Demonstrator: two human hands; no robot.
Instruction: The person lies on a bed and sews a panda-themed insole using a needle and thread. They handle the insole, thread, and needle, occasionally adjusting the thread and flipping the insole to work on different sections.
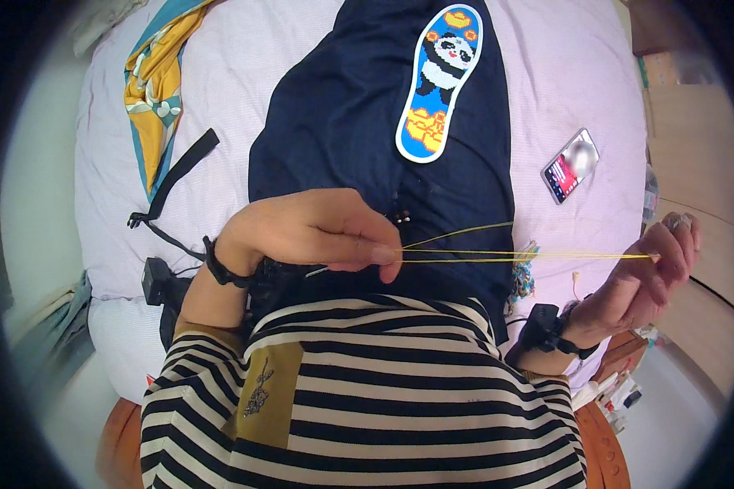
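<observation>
Yellow thread (595, 257) runs in taut strands across my lap, from one hand to the other. At its left end, my left hand (326, 232) pinches the strands between thumb and fingers. Out to the right, my right hand (656, 265) is raised with its fingertips closed on the other end; whether a needle is there I cannot make out. A looser strand slants up and right from the left hand. Beyond the hands, an insole (439, 81) with a panda and yellow shapes on blue lies on the dark navy cloth (326, 138) over my legs.
A bundle of coloured threads (523, 270) lies beside the navy cloth, below the strands. A phone (571, 165) with a lit screen rests on the pale bedspread (546, 73). To the left are a black buckled strap (175, 175) and a yellow-and-teal cloth (151, 98).
</observation>
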